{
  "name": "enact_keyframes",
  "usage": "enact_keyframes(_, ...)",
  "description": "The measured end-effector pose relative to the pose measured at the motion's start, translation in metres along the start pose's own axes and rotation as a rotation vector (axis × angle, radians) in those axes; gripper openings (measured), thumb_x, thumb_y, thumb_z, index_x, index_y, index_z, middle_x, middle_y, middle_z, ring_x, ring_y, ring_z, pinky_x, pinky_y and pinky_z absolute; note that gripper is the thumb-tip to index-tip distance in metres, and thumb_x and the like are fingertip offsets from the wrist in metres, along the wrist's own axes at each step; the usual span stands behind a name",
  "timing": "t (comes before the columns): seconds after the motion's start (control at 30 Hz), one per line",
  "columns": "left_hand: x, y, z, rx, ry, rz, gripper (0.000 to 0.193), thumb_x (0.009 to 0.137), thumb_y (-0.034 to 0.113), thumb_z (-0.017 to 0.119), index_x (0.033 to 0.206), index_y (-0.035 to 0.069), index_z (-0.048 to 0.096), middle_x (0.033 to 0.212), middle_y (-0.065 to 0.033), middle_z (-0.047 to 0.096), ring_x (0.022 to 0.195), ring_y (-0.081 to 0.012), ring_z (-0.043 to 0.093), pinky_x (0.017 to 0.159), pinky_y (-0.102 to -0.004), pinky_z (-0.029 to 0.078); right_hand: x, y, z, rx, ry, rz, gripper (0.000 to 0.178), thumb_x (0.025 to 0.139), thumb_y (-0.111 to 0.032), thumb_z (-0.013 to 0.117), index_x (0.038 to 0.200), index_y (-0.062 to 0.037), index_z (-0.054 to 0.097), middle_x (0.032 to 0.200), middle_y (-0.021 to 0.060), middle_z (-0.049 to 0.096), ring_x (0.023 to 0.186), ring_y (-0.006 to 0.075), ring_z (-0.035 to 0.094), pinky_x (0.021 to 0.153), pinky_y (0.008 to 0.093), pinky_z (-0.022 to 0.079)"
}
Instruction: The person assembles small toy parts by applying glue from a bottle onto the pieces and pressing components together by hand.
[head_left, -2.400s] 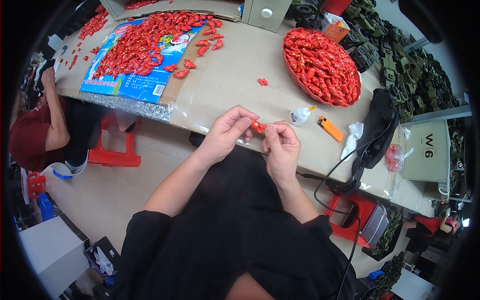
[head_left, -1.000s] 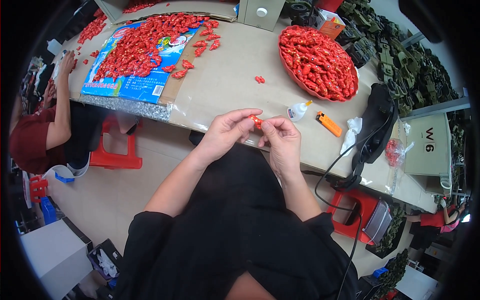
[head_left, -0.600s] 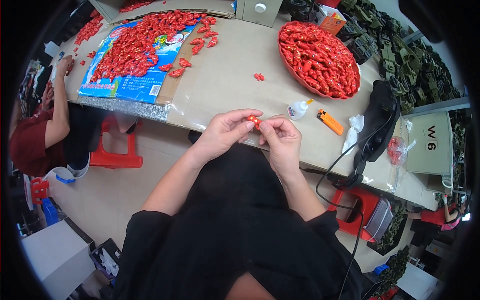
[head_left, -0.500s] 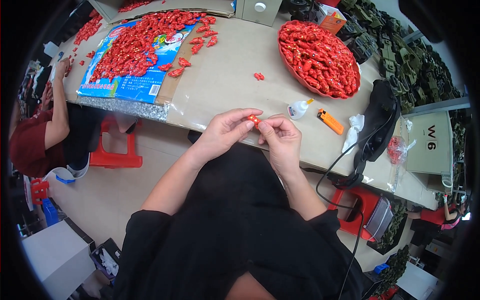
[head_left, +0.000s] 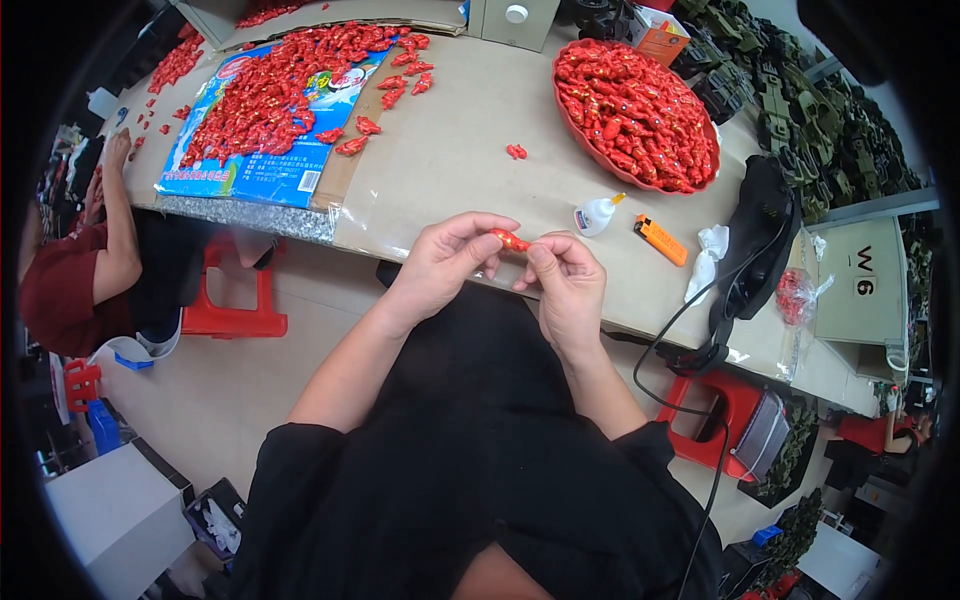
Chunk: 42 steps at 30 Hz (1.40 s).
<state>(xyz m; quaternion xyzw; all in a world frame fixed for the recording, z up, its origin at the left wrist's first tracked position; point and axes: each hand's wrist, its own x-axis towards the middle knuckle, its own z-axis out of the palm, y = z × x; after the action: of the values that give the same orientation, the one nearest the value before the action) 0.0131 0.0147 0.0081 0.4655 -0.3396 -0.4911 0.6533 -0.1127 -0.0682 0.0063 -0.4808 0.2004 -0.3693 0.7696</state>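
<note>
Between my two hands, just over the table's near edge, is a small red figurine (head_left: 511, 240) with gold specks. My left hand (head_left: 452, 258) pinches one end of it with thumb and fingers. The other end is pinched by my right hand (head_left: 566, 277). Beyond them on the table lies a small red piece (head_left: 516, 152) by itself. A white glue bottle (head_left: 597, 214) with a yellow tip rests close to my right hand, and an orange lighter (head_left: 661, 241) is to its right.
A red bowl (head_left: 562, 100) heaped with red figurines stands at the far right. More figurines cover a blue printed sheet (head_left: 262, 178) at the left. White crumpled tissue (head_left: 710, 262) and a black bag (head_left: 765, 215) with a cable lie rightward. A co-worker (head_left: 75, 270) sits at the left.
My hands have drawn slightly apart, so more of the red figurine shows between my fingertips. It now lies lengthwise from hand to hand.
</note>
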Motion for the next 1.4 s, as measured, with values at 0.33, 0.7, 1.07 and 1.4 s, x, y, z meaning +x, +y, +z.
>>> enact_keyframes(0.33, 0.0000, 0.0033, -0.0006, -0.096, 0.030, -0.029, 0.023, 0.087, 0.012, 0.047, 0.106, -0.001, 0.054, 0.076, -0.0034, 0.055, 0.064, -0.0079, 0.050, 0.061, -0.0212, 0.043, 0.0017, -0.0007, 0.0027, 0.062, 0.027, 0.009, 0.007, 0.081, -0.004, 0.056, 0.079, 0.0030, 0.055, 0.078, 0.0040, 0.049, 0.057, 0.0069, 0.049, 0.048, 0.0209, 0.048)
enact_keyframes(0.7, 0.0005, 0.0023, -0.0025, -0.064, 0.039, -0.047, 0.023, 0.088, 0.014, 0.047, 0.104, 0.000, 0.055, 0.072, -0.0027, 0.053, 0.058, -0.0081, 0.049, 0.055, -0.0203, 0.043, 0.0017, -0.0017, 0.0046, 0.007, 0.017, -0.005, 0.008, 0.081, -0.004, 0.056, 0.079, 0.0033, 0.055, 0.078, 0.0050, 0.048, 0.055, 0.0066, 0.050, 0.046, 0.0193, 0.047)
enact_keyframes(1.07, -0.0001, 0.0029, -0.0024, -0.045, 0.028, -0.042, 0.022, 0.088, 0.014, 0.046, 0.103, 0.000, 0.056, 0.072, -0.0024, 0.052, 0.058, -0.0079, 0.049, 0.055, -0.0200, 0.043, 0.0012, -0.0018, 0.0044, -0.080, 0.012, -0.048, 0.009, 0.081, -0.005, 0.056, 0.078, 0.0033, 0.055, 0.079, 0.0049, 0.048, 0.055, 0.0064, 0.050, 0.046, 0.0179, 0.046)
enact_keyframes(1.4, 0.0008, 0.0029, -0.0009, -0.051, 0.043, -0.042, 0.023, 0.088, 0.013, 0.046, 0.103, -0.002, 0.055, 0.069, -0.0032, 0.052, 0.056, -0.0082, 0.048, 0.052, -0.0194, 0.042, 0.0008, -0.0016, 0.0067, -0.165, 0.039, -0.061, 0.012, 0.081, -0.007, 0.057, 0.075, 0.0028, 0.054, 0.076, 0.0042, 0.047, 0.053, 0.0055, 0.048, 0.044, 0.0168, 0.041)
